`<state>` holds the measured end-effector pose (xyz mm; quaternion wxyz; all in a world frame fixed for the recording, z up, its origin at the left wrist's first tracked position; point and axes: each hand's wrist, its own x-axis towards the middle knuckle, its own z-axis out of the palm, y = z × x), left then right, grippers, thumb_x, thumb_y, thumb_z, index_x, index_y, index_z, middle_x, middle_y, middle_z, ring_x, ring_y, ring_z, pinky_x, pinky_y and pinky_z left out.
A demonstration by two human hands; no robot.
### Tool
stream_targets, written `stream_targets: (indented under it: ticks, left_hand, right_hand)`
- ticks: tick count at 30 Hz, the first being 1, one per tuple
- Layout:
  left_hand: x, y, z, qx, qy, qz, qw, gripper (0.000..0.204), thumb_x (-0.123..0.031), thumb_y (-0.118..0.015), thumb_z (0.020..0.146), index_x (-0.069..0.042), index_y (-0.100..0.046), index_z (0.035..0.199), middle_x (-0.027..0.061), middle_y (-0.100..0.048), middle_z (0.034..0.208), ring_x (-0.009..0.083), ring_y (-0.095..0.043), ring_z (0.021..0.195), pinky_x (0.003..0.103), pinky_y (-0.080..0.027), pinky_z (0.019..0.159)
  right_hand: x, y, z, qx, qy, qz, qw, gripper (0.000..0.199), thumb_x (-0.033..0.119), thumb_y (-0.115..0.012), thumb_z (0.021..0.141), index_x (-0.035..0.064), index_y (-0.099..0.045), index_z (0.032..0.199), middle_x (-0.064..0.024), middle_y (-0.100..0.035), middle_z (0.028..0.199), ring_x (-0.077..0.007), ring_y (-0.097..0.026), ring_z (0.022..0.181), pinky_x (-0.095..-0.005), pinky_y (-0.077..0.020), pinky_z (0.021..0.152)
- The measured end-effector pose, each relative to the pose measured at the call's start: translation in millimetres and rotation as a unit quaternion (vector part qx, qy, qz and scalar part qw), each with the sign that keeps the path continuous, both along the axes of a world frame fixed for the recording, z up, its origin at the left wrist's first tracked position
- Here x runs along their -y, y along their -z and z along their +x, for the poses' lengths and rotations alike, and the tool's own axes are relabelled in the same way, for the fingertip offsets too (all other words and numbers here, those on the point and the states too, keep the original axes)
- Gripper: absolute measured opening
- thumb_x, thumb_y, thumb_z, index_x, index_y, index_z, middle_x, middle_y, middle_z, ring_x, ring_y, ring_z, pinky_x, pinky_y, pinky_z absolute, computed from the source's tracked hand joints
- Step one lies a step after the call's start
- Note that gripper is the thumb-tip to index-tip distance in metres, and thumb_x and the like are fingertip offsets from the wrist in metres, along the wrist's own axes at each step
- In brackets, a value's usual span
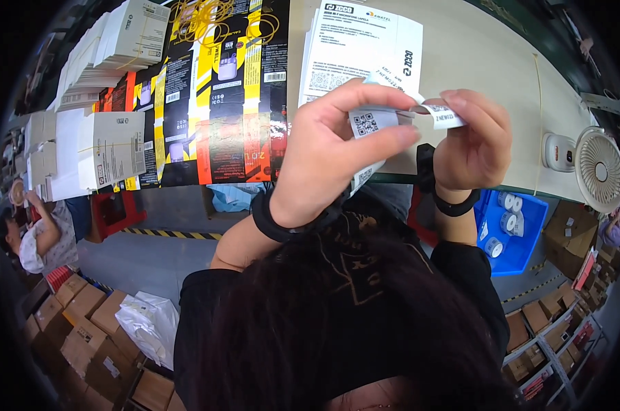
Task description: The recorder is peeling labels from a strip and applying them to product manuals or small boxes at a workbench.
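My left hand [317, 147] curls around a strip of white stickers [366, 125] printed with black square codes, its thumb and forefinger at the upper stretch. Part of the strip hangs below the palm and part lies behind the fingers. With thumb and forefinger my right hand [478, 140] pinches the strip's curled white end [445, 118], a short way right of the left fingertips. Whether a sticker is peeled off its backing I cannot tell. Just beyond both hands lies a stack of printed white sheets [385, 41]. Black bands circle both wrists.
Black, yellow and red flat cardboard packaging [221, 103] covers the table's left, with rubber bands [203, 20] on top. Banded stacks of white cards [121, 147] stand farther left. A small fan [600, 171] is at right. Sticker rolls lie in a blue bin [526, 250] below.
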<state>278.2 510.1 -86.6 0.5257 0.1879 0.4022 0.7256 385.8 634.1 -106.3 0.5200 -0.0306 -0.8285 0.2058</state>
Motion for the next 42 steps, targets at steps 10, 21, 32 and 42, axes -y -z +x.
stream_targets:
  ticks: [10,21,32,42]
  left_hand:
    - [5,1,-14,-0.576,-0.207,0.092,0.786,0.021,0.001,-0.069,0.061,-0.006,-0.065,0.08,0.0077,-0.058,0.087,0.0195,-0.053,0.089,0.033,-0.04,0.083]
    - [21,-13,-41,-0.809,-0.199,0.201,0.515,0.022,-0.011,-0.073,0.053,-0.018,-0.07,0.073,-0.0043,-0.058,0.083,0.0195,-0.052,0.09,0.043,-0.04,0.087]
    - [15,6,-50,-0.788,-0.204,0.133,0.565,0.031,-0.018,-0.072,0.059,-0.009,-0.064,0.088,0.0081,-0.054,0.104,0.026,-0.051,0.099,0.046,-0.034,0.089]
    - [30,24,-41,-0.786,0.041,-0.042,0.615,0.05,-0.027,-0.068,0.067,0.005,-0.052,0.102,0.0179,-0.045,0.119,0.0317,-0.045,0.11,0.039,-0.037,0.093]
  right_hand:
    - [1,-8,7,0.015,-0.062,0.053,0.997,0.019,0.0,-0.061,0.074,-0.0034,-0.053,0.091,-0.0146,-0.056,0.083,-0.0247,-0.061,0.07,-0.028,-0.0506,0.059]
    - [5,-18,13,0.216,-0.333,-0.533,0.748,0.057,0.036,-0.071,0.067,-0.003,-0.053,0.104,-0.0099,-0.058,0.092,-0.0177,-0.056,0.087,-0.0292,-0.0441,0.076]
    - [10,-14,4,0.175,-0.11,-0.445,0.871,0.015,0.007,-0.062,0.077,-0.0044,-0.059,0.087,-0.0066,-0.06,0.076,-0.0098,-0.057,0.069,-0.0194,-0.0452,0.063]
    - [1,-8,-2,0.119,-0.102,-0.507,0.848,0.012,0.009,-0.063,0.077,-0.0024,-0.062,0.081,-0.0029,-0.059,0.067,-0.0043,-0.053,0.06,-0.0148,-0.04,0.052]
